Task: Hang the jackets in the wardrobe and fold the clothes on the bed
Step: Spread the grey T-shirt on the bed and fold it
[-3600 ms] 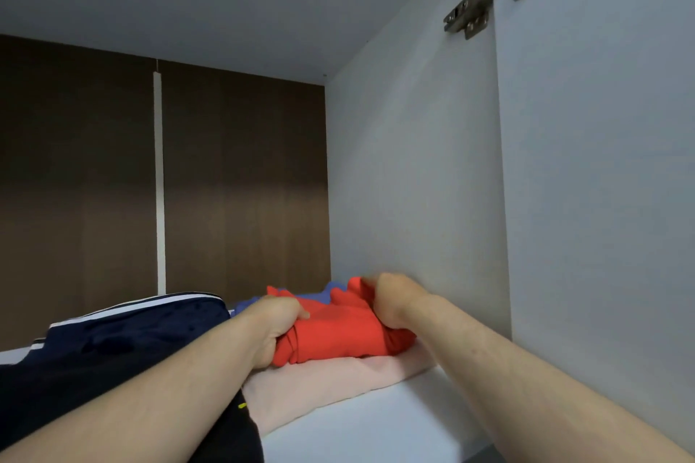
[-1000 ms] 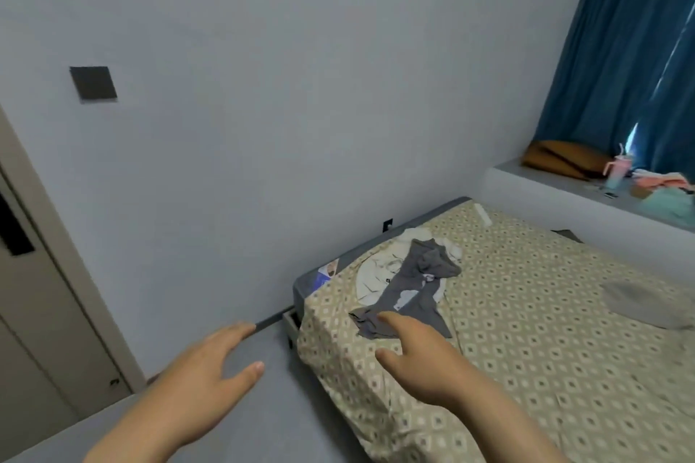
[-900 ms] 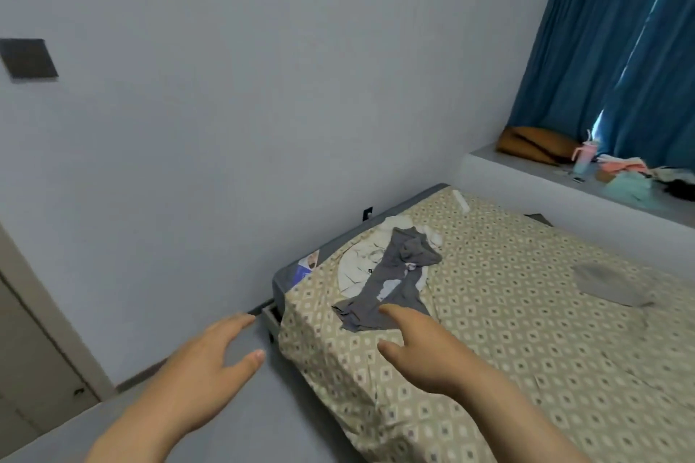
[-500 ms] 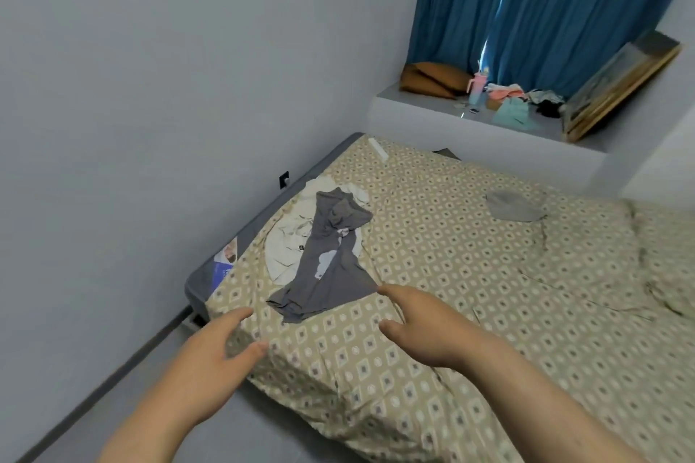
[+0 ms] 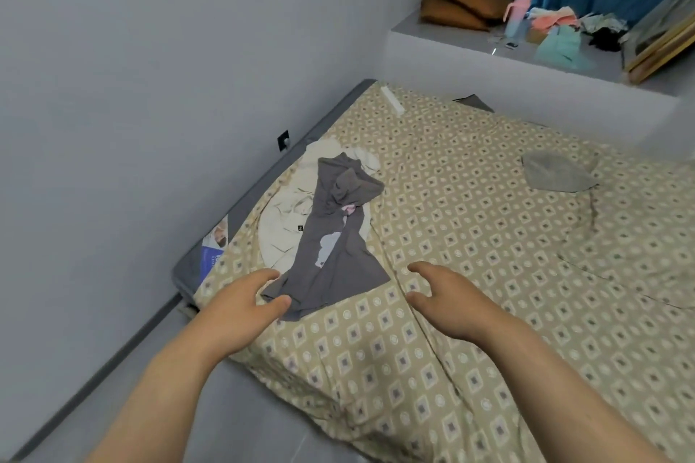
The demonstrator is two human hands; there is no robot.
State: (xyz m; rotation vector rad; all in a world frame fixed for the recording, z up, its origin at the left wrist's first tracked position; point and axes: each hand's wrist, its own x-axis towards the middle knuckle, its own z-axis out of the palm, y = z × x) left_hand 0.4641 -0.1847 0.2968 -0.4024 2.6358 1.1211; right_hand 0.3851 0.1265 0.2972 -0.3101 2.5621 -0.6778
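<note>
Here, left hand (image 5: 240, 308) and right hand (image 5: 447, 301) spread empty, grey garment (image 5: 334, 256) on bed (image 5: 489, 237).

A dark grey garment (image 5: 336, 260) with a pale print lies unfolded, stretched lengthwise near the left edge of the bed (image 5: 470, 222), its far end bunched. It partly covers a rumpled cream garment (image 5: 287, 216). Well apart, toward the far right, a pale grey piece (image 5: 556, 174) lies on the patterned cover.
</note>
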